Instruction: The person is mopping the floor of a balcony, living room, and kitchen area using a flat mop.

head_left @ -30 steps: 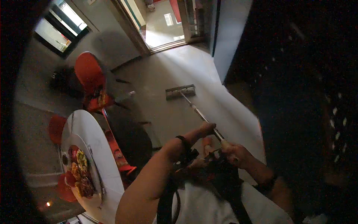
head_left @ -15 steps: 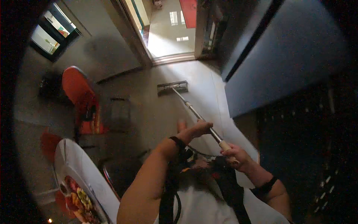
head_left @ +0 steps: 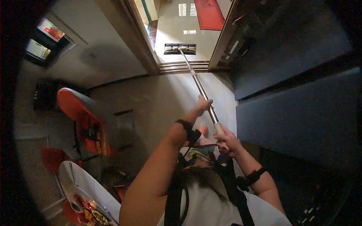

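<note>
A flat mop [head_left: 200, 87] with a metal pole stretches ahead of me, tilted away toward the doorway. Its wide rectangular head [head_left: 172, 49] lies on the bright floor just past the door track. My left hand [head_left: 202, 105] is closed round the middle of the pole. Lower down, my right hand [head_left: 229, 142] grips the pale handle at the pole's near end. Both wrists wear dark bands. The finger pads are mostly hidden behind the pole and handle.
A metal door track [head_left: 184, 67] crosses the doorway, with a red mat [head_left: 209, 15] beyond it. Dark blue panels [head_left: 294, 109] stand at the right. On the left are an orange chair [head_left: 71, 105] and a round white table [head_left: 94, 184] bearing colourful items.
The mop head has moved forward from the near floor to beyond the door track. Both hands have travelled forward with the pole, still gripping it. My view has shifted toward the doorway.
</note>
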`<control>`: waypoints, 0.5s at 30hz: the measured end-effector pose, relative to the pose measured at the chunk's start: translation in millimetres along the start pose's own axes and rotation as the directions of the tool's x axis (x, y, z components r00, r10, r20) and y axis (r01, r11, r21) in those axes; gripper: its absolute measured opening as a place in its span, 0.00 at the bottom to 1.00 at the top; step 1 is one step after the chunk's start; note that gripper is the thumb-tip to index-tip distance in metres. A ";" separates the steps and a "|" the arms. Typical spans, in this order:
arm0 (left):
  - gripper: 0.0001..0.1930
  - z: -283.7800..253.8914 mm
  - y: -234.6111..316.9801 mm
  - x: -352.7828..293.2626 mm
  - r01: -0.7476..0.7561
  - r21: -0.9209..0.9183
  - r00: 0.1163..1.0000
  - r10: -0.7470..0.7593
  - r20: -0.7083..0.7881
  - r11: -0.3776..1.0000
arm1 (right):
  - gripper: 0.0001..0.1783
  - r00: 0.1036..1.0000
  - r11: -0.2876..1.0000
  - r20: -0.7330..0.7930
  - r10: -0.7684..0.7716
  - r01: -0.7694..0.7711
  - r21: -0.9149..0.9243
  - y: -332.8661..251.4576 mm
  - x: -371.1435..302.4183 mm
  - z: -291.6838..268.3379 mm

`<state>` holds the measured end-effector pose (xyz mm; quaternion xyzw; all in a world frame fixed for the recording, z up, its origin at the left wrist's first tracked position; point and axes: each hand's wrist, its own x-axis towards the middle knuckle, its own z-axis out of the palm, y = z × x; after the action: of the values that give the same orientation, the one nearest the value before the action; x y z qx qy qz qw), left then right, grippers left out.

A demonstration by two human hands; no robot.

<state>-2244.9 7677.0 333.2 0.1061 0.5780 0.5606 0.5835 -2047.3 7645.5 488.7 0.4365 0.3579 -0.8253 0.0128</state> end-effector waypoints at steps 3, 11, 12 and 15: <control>0.22 24.4 30.3 53.9 0.160 0.118 0.984 -0.148 -0.102 0.980 | 0.22 0.998 0.992 -0.035 0.044 -0.040 0.119 -48.5 41.5 -22.3; 0.20 0.3 34.8 204.2 0.441 0.113 0.895 -0.445 0.013 0.890 | 0.24 0.968 0.955 0.009 0.253 -0.251 0.156 -173.3 134.9 -68.5; 0.24 1.2 41.5 204.5 0.280 0.276 0.958 -0.247 -0.146 0.920 | 0.24 0.966 0.955 0.028 0.258 -0.259 0.148 -195.5 139.0 -60.4; 0.23 -44.3 90.5 218.3 0.087 0.343 0.991 -0.117 0.068 0.935 | 0.26 0.960 0.946 0.100 0.262 -0.276 0.169 -241.8 162.1 -29.8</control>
<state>-2392.9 7854.9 268.1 0.1992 0.6446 0.4164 0.6094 -2207.1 7890.4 499.7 0.4490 0.2178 -0.8609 0.0992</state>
